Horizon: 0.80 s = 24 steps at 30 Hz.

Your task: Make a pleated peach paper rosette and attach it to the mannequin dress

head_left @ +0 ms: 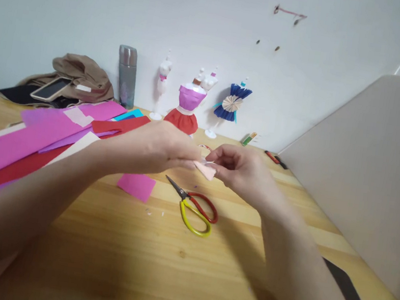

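Observation:
Between my hands, above the table, is a small pale pink piece of paper (205, 170), apparently folded. My left hand (161, 147) is closed on its left end, with the fingertips mostly turned away from view. The thumb and fingers of my right hand (240, 170) pinch its other end. Just below lie scissors (183, 195), blades apart, with one red and one yellow handle. A magenta paper square (136, 186) rests left of the scissors. Behind my hands stands a small dress form (191, 99) in a purple top and red skirt, its base hidden.
Long crepe paper strips (25, 150) cover the left side. Behind them are brown cloth (77, 73), a phone (51, 88) and a grey bottle (126, 77). More small forms, one in a blue outfit (232, 102), stand by the wall. A white panel (370, 159) borders the right.

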Motion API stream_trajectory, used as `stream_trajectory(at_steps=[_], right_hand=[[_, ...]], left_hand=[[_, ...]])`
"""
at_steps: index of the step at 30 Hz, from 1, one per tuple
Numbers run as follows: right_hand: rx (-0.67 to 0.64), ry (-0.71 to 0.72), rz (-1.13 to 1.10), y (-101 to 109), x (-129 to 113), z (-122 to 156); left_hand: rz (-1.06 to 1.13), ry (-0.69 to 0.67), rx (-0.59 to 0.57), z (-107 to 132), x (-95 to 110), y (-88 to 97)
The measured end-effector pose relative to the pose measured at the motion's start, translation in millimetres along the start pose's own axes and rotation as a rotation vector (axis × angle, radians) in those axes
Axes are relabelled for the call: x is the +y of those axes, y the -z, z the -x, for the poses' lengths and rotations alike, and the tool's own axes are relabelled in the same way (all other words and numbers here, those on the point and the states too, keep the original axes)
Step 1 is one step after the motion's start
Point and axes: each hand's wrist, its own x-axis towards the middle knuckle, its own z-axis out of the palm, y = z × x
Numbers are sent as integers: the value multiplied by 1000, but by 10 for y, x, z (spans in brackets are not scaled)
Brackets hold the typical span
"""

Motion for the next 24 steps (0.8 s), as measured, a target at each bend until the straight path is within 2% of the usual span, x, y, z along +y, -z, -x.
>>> stream_trajectory(at_steps=[3,5,8,10,12,16,18,21,24], right_hand=[[33,21,137,1,12,-6],[43,25,186,6,-1,-2],[72,31,234,17,-20,3],[101,32,273,19,-13,-2],[113,21,295,14,14,-19],[99,-21,178,-5,61,-54],[57,-48,43,-6,44,-51],[-26,-82,-164,3,-30,-13],[-95,-81,-323,-1,-81,23]], left_hand=[[-301,-44,-188,6,50,-109],[-448,-26,-187,11,68,-189],[-489,28,-181,14,50,-250],[-398,53,-153,0,20,-244],[-177,115,-76,-32,-3,-220],[572,436,67,-126,15,-207],[803,597,150,-161,38,-241],[813,713,259,-175,36,-324],[711,679,333,-160,-6,-406]])
